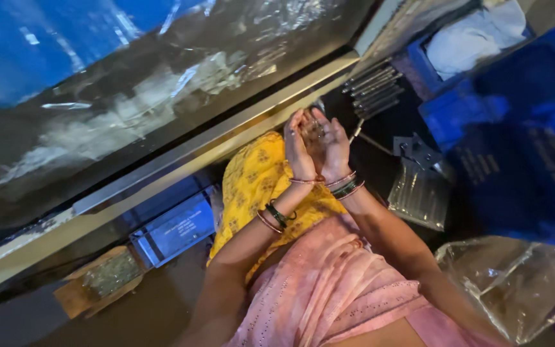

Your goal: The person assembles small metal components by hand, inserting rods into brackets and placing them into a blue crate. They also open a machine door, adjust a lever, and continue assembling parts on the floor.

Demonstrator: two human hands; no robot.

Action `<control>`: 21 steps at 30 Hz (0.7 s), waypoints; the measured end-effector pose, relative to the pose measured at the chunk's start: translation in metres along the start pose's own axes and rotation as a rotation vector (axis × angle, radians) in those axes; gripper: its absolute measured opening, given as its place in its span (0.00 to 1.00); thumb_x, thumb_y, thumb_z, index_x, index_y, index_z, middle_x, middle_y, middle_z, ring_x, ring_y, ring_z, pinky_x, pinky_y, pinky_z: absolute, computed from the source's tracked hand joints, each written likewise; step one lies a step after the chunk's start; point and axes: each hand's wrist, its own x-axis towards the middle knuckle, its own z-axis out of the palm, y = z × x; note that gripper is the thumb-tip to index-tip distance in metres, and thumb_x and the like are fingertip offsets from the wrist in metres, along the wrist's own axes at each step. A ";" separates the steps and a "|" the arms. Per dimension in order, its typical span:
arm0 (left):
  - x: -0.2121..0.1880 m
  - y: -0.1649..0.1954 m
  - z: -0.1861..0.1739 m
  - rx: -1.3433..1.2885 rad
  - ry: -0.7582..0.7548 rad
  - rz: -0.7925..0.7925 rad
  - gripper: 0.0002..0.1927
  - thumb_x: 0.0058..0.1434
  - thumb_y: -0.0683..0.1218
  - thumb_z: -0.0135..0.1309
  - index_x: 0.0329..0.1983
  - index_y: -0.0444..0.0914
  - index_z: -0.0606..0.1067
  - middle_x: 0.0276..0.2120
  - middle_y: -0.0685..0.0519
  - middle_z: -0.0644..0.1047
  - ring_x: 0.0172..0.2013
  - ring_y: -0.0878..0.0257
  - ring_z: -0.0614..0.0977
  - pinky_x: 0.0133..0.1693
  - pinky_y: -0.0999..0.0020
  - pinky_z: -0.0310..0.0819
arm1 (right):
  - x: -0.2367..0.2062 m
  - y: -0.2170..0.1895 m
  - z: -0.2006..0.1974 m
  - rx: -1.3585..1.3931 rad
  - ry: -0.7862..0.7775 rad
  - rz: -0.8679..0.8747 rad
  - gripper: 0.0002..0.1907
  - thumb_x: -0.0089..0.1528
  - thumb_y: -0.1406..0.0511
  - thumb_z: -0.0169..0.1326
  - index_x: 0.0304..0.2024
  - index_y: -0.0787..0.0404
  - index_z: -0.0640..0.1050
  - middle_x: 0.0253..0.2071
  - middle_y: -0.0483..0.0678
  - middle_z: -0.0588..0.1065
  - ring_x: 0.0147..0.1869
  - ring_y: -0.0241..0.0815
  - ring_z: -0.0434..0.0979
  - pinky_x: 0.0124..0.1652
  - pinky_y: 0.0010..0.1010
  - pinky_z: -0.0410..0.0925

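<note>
My left hand (pixel 297 144) and my right hand (pixel 329 142) are raised together, palm against palm, fingers pointing toward a long metal table edge (pixel 226 138). Neither hand holds anything that I can see. Both wrists carry bangles, red and dark green. Below the hands lies yellow patterned cloth (pixel 258 183) over my lap, and pink embroidered cloth (pixel 329 289) covers the rest of me. A ring shows on a finger of the right hand.
Crumpled plastic sheeting (pixel 130 96) covers the table top. A blue-grey box (pixel 175 228) and a wooden tray of greenish bits (pixel 107 276) sit under it. Metal rods (pixel 374 90), blue crates (pixel 515 141) and clear plastic bags (pixel 515 283) lie to the right.
</note>
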 end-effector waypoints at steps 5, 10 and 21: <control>0.005 -0.011 -0.032 -0.157 0.149 -0.096 0.31 0.77 0.59 0.33 0.70 0.32 0.65 0.70 0.43 0.67 0.70 0.55 0.66 0.71 0.60 0.54 | 0.006 0.033 0.026 -0.159 -0.070 0.037 0.32 0.72 0.50 0.35 0.65 0.70 0.67 0.66 0.56 0.68 0.72 0.52 0.65 0.72 0.42 0.56; -0.002 -0.008 -0.089 -0.330 0.263 -0.181 0.34 0.75 0.61 0.32 0.73 0.33 0.61 0.71 0.45 0.64 0.71 0.54 0.63 0.71 0.59 0.52 | 0.000 0.079 0.038 -0.472 -0.038 0.247 0.33 0.72 0.50 0.33 0.66 0.68 0.66 0.65 0.53 0.69 0.71 0.46 0.65 0.70 0.37 0.56; 0.012 -0.008 -0.231 -0.281 0.681 -0.026 0.20 0.74 0.48 0.42 0.64 0.33 0.70 0.56 0.47 0.76 0.54 0.58 0.76 0.59 0.64 0.70 | -0.003 0.219 0.064 -0.985 -0.366 0.461 0.19 0.69 0.64 0.47 0.60 0.66 0.73 0.59 0.48 0.75 0.63 0.40 0.72 0.63 0.30 0.64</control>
